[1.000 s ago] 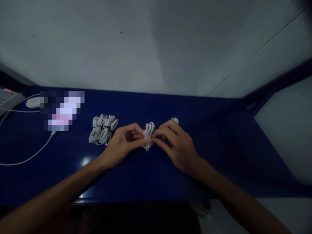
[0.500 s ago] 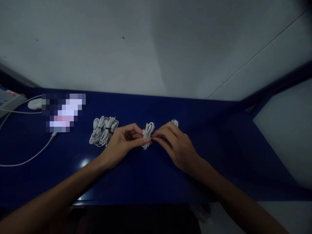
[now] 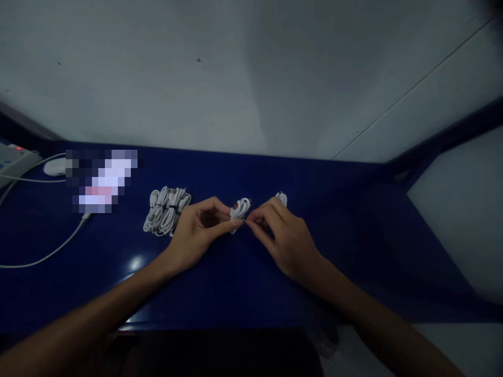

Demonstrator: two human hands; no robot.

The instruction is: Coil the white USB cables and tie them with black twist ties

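Observation:
Held above the blue table is a small coiled white cable (image 3: 240,209), with reddish-brown bits showing at its upper end. My left hand (image 3: 196,228) is closed around its left side, thumb pressed on the front. At the coil's right side, my right hand (image 3: 285,238) pinches thumb and forefinger on what looks like a thin tie (image 3: 244,220), too small to see clearly. Just left of my left hand lies a pile of coiled white cables (image 3: 163,209) bound with black ties. Another white cable coil (image 3: 281,198) is partly hidden behind my right hand.
A blue tabletop (image 3: 220,293) runs up to a grey wall (image 3: 165,78). On the left are a pixelated bright device (image 3: 106,180) with a white charging cable (image 3: 66,248), a white rounded object (image 3: 55,167) and a power strip (image 3: 15,159) with a red light.
The coil has tilted, its upper end leaning right and less of its lower end showing below my left thumb. Both hands stay almost in place.

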